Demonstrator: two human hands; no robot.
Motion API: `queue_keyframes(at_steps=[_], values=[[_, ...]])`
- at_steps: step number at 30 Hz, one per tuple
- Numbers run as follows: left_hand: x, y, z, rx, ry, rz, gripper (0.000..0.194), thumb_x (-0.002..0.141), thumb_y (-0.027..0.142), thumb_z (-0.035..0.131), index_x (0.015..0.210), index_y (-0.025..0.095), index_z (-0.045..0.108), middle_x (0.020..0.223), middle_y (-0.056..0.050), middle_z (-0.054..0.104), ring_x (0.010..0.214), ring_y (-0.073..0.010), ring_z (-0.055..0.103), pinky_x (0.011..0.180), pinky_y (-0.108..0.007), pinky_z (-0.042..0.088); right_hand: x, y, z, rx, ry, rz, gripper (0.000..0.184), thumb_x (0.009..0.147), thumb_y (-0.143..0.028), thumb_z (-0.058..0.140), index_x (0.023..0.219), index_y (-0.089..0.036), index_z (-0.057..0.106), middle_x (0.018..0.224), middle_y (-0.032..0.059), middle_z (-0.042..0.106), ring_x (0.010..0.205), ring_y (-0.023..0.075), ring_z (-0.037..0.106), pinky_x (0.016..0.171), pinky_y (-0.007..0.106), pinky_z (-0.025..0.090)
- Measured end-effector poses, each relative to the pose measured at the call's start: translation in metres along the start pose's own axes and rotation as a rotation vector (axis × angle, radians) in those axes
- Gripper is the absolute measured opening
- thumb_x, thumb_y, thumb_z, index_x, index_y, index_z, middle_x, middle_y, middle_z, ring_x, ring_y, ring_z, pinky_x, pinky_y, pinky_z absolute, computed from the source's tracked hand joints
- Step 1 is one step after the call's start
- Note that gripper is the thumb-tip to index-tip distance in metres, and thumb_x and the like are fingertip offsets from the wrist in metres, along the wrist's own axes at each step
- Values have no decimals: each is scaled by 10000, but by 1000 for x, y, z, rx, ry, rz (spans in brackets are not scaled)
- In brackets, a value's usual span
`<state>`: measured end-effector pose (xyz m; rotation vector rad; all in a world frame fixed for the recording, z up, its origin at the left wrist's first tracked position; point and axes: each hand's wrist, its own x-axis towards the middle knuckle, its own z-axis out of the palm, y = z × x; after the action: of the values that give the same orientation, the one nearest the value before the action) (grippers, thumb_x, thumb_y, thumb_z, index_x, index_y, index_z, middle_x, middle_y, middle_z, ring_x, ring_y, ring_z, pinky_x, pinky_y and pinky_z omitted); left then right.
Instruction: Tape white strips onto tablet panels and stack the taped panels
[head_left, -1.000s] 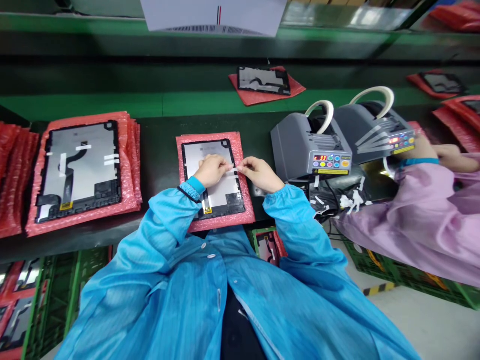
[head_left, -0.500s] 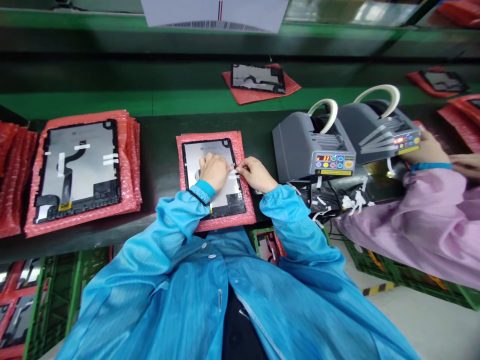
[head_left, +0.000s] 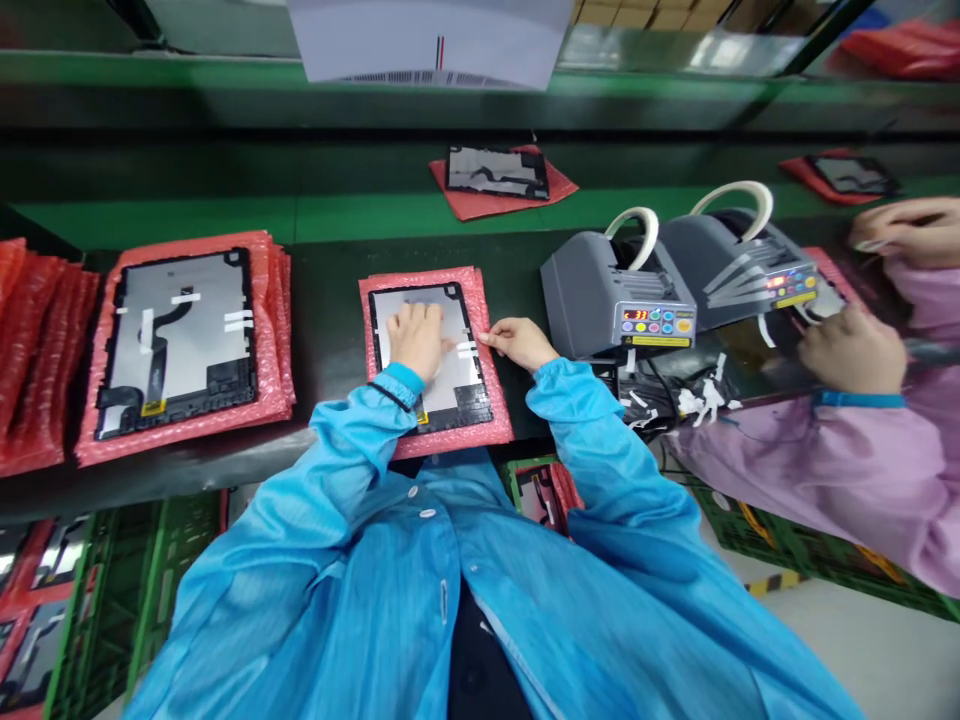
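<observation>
In front of me a tablet screen panel (head_left: 457,388), grey-backed with a black frame, lies face down on a pink bubble-wrap bag (head_left: 496,425). My left hand (head_left: 417,340) rests on the panel's back, fingers stretched out, covering its middle. At the panel's right edge, my right hand (head_left: 521,343) holds thumb and forefinger pinched together; whatever is between them is too small to make out. Short white tape strips (head_left: 467,349) cross that edge close to the right fingertips.
To the left, another panel (head_left: 184,330) tops a stack of pink bags (head_left: 281,375). Two grey tape dispensers (head_left: 577,290) (head_left: 731,265) stand right, with tape scraps (head_left: 701,400) below. A co-worker's hands (head_left: 855,350) are further right. One panel (head_left: 499,172) lies on the green back strip.
My left hand has shifted left, away from the panel's right edge, its fingers more spread. My right hand has drawn slightly right. The co-worker's hands have moved apart, with tape now hanging from the farther dispenser.
</observation>
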<state>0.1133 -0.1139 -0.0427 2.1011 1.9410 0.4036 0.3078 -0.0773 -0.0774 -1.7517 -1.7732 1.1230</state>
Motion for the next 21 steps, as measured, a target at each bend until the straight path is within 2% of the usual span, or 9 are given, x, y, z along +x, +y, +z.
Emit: queue_keyframes(at_steps=[3, 5, 7, 9, 12, 14, 16, 18, 21], values=[[-17, -32, -16, 0, 102, -201, 284, 887, 371, 557, 1086, 169, 571, 1171, -155, 585, 1168, -347, 467, 939, -462, 380, -3, -3, 1, 73, 1, -39, 313, 792, -447, 613, 624, -207, 502, 543, -33, 511, 541, 125, 445, 611, 267, 352], [-29, -55, -20, -17, 93, -324, 267, 896, 394, 522, 1004, 162, 599, 1083, -159, 614, 1110, -333, 515, 919, -443, 412, -10, -7, 7, 4, 61, -46, 237, 796, -357, 602, 644, -216, 486, 579, -23, 522, 573, 139, 467, 624, 271, 360], [-38, -71, -15, -62, 47, -339, 246, 914, 366, 467, 889, 169, 612, 979, -143, 644, 1011, -295, 569, 897, -413, 437, -16, -13, 14, -95, 167, -94, 200, 782, -293, 594, 650, -228, 458, 621, -9, 528, 624, 160, 488, 646, 283, 365], [-41, -80, -7, -114, 48, -279, 238, 914, 294, 419, 808, 184, 602, 915, -119, 658, 928, -258, 594, 884, -391, 451, -21, -19, 22, -117, 287, -164, 183, 798, -292, 555, 671, -236, 435, 673, 10, 540, 682, 180, 510, 682, 300, 381], [-39, -82, 3, -139, 127, -208, 221, 893, 227, 408, 773, 193, 589, 885, -106, 655, 892, -241, 598, 873, -383, 460, -20, -26, 32, 90, 329, -142, 207, 802, -415, 549, 799, -231, 453, 711, 15, 556, 703, 192, 544, 691, 320, 423], [-38, -77, 4, -111, 147, -200, 230, 905, 222, 396, 774, 192, 582, 906, -114, 652, 914, -243, 599, 876, -380, 460, -20, -29, 36, 274, 255, -99, 357, 738, -512, 603, 883, -209, 481, 732, 16, 583, 709, 195, 570, 689, 330, 454], [-41, -68, -1, -63, 146, -219, 234, 923, 220, 380, 805, 183, 578, 975, -134, 650, 980, -254, 596, 886, -375, 457, -23, -34, 36, 398, 162, -128, 457, 679, -554, 640, 922, -187, 517, 786, 36, 625, 742, 202, 594, 714, 345, 478], [-49, -60, -16, -42, 151, -275, 240, 946, 228, 354, 871, 171, 575, 1040, -155, 646, 1019, -267, 602, 866, -371, 460, -29, -44, 34, 456, 107, -205, 468, 676, -551, 639, 943, -179, 542, 857, 60, 657, 779, 208, 608, 740, 358, 490], [-66, -61, -60, -62, 170, -393, 262, 980, 278, 314, 1006, 160, 546, 980, -149, 668, 927, -269, 648, 791, -365, 466, -33, -77, 36, 472, 71, -311, 448, 724, -523, 618, 1012, -186, 555, 922, 75, 680, 803, 213, 620, 737, 363, 503]])
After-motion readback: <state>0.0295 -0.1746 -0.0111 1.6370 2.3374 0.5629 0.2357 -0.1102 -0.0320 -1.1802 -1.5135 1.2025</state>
